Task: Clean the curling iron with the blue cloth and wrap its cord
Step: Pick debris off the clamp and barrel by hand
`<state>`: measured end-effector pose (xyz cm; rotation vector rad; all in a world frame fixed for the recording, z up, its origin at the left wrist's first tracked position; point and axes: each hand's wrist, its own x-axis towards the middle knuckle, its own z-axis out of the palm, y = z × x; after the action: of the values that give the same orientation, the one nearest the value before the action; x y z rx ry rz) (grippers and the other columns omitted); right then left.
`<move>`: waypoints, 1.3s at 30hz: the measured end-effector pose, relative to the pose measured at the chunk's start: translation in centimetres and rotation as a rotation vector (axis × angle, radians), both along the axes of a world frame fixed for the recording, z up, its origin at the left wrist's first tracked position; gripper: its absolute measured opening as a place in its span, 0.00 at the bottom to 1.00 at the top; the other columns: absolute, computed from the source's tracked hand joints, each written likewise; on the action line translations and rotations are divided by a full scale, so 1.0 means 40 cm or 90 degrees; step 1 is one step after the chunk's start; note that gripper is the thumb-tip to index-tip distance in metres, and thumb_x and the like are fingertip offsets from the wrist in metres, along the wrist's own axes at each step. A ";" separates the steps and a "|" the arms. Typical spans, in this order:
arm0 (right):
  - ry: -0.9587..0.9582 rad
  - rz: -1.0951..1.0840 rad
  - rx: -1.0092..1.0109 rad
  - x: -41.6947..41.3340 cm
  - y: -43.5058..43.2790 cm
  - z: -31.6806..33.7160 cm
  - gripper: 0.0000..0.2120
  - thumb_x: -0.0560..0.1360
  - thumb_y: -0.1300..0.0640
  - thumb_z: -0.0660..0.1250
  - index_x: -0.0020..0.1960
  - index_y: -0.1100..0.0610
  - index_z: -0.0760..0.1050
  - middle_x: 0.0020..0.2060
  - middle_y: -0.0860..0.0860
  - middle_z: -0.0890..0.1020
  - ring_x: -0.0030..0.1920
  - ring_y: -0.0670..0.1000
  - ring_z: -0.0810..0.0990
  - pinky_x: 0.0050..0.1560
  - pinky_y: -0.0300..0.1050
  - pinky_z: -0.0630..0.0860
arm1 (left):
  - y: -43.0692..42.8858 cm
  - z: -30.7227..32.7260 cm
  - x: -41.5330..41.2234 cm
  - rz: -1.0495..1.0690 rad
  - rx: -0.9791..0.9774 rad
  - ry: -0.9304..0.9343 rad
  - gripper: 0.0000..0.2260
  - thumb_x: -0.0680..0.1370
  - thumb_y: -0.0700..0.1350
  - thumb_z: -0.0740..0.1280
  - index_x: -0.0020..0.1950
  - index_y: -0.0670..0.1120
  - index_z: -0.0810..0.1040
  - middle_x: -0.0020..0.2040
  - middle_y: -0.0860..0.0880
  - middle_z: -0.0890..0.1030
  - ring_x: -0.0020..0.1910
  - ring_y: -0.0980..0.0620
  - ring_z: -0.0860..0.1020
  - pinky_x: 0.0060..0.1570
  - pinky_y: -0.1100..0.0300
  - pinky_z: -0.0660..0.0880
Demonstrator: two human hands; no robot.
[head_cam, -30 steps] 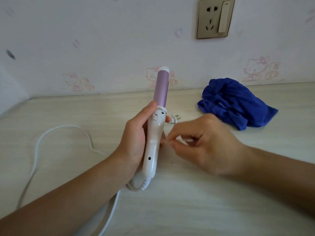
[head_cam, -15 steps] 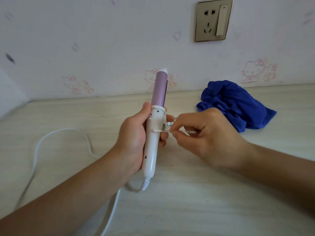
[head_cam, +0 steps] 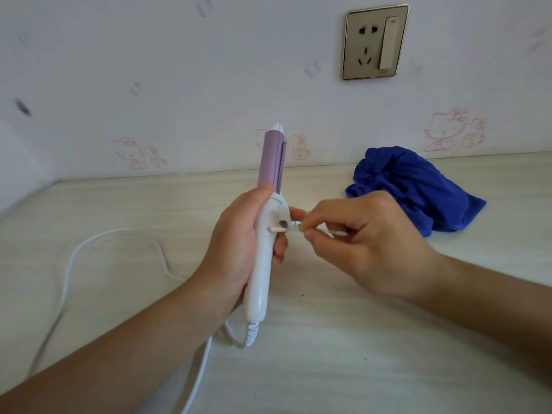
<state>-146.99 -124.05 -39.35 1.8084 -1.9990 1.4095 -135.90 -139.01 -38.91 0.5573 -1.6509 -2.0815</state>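
My left hand (head_cam: 239,243) grips the white handle of the curling iron (head_cam: 264,264), which stands upright over the table with its purple barrel (head_cam: 271,158) pointing up. My right hand (head_cam: 367,240) pinches the white cord near its plug end, right beside the handle's upper part, where the cord lies across the handle. The rest of the white cord (head_cam: 89,243) leaves the handle's bottom and loops over the table to the left. The blue cloth (head_cam: 415,186) lies crumpled on the table at the back right, apart from both hands.
The pale wooden table (head_cam: 328,354) runs up to a wall with cartoon stickers. A wall socket with a switch (head_cam: 375,43) sits high on the right. A corner wall closes off the far left.
My right hand has brought the cord's plug end up against the handle and laid the cord across it. The curling iron has risen slightly in my left hand.
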 end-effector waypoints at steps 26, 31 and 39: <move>-0.002 -0.057 0.028 -0.010 0.001 -0.001 0.07 0.75 0.66 0.71 0.40 0.58 0.83 0.23 0.41 0.68 0.25 0.45 0.67 0.31 0.32 0.60 | 0.003 -0.024 -0.005 -0.055 0.021 -0.043 0.21 0.82 0.56 0.60 0.37 0.45 0.81 0.27 0.44 0.75 0.22 0.48 0.73 0.22 0.62 0.67; 0.018 0.024 0.082 0.043 0.008 -0.007 0.07 0.76 0.61 0.69 0.41 0.54 0.83 0.26 0.42 0.71 0.26 0.46 0.67 0.31 0.33 0.61 | -0.001 -0.031 -0.007 -0.025 0.017 -0.068 0.22 0.81 0.56 0.62 0.35 0.46 0.83 0.29 0.43 0.77 0.23 0.47 0.73 0.24 0.60 0.69; 0.020 0.023 0.092 0.047 0.007 -0.011 0.07 0.76 0.62 0.70 0.40 0.54 0.82 0.27 0.42 0.71 0.26 0.45 0.67 0.31 0.32 0.61 | -0.008 -0.040 -0.007 -0.029 0.019 -0.060 0.21 0.81 0.56 0.61 0.38 0.46 0.85 0.30 0.44 0.79 0.24 0.47 0.74 0.25 0.59 0.70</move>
<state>-145.10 -123.79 -39.77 1.9213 -2.1137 1.2672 -136.19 -139.32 -40.49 0.6417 -1.7017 -2.1454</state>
